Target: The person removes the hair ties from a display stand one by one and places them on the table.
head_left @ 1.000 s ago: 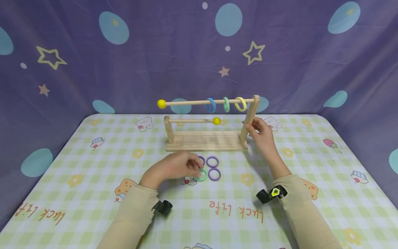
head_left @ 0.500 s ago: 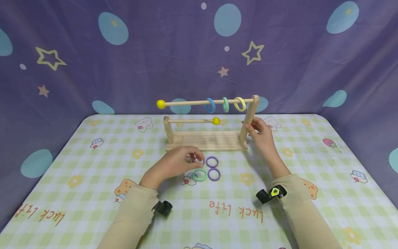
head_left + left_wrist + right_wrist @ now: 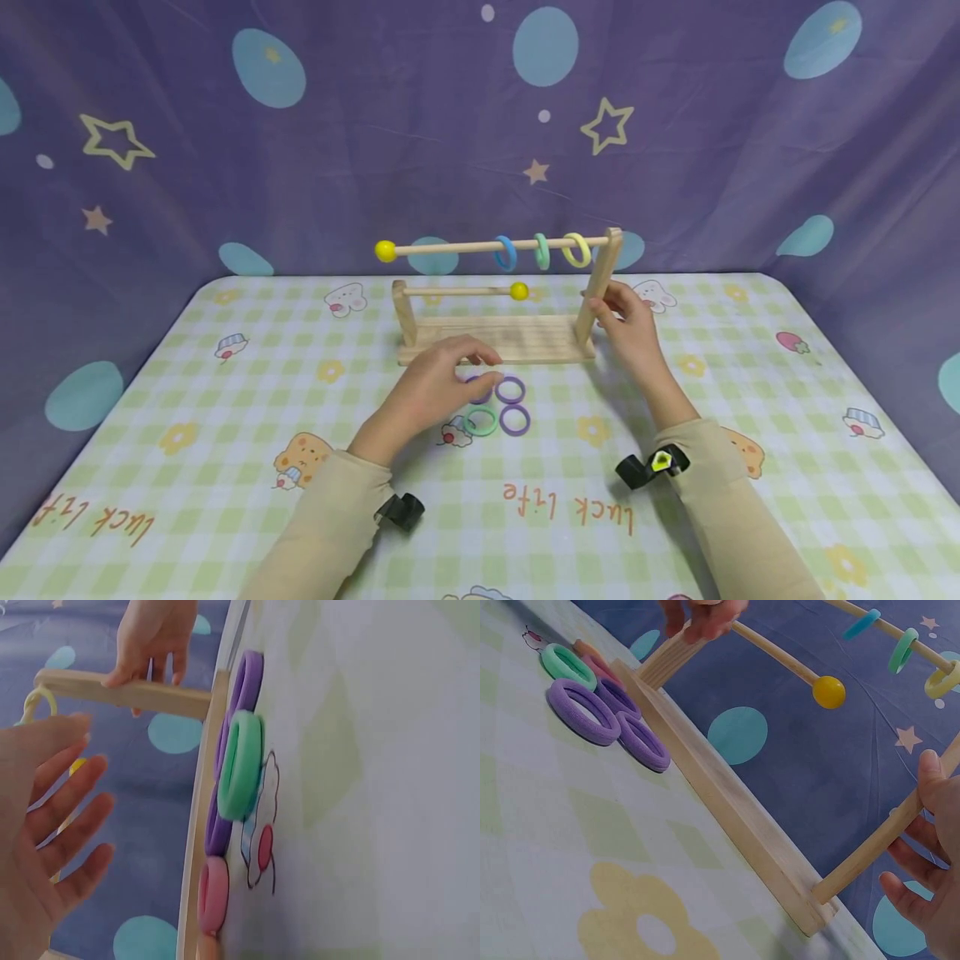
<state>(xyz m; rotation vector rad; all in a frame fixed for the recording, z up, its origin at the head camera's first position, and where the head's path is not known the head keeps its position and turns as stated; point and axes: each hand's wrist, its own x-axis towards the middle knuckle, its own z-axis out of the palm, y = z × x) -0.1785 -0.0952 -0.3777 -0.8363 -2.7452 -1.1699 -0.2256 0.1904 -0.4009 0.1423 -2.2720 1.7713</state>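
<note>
We have the left hand (image 3: 435, 375) in the air above the rings on the table, fingers loose and slightly bent, nothing in them; the left wrist view puts it clear of every ring. Right hand (image 3: 633, 325) grasps the tall post (image 3: 603, 262) of the wooden stand (image 3: 525, 337), thumb on one side, fingers on the other. Stand sits upright on the checked tablecloth (image 3: 570, 546), near the purple curtain (image 3: 337, 192). Upper rod (image 3: 442, 248) runs from the tall post to a yellow end ball (image 3: 386, 251) and carries three rings, spaced apart: blue ring (image 3: 862, 624), mint ring (image 3: 907, 649), then yellow ring (image 3: 580, 263) nearest the post. Lower rod (image 3: 457, 292) comes off the short post (image 3: 405, 315), bare, with its own yellow ball (image 3: 519, 291). In front of the base we get a cluster lying flat: three purple rings (image 3: 570, 720), one partly hidden by the left hand in the head view, plus a green ring (image 3: 246, 769). Wrist views add a pink ring (image 3: 216, 896) and a bit of something orange (image 3: 208, 947), too cut off for us to tell.
</note>
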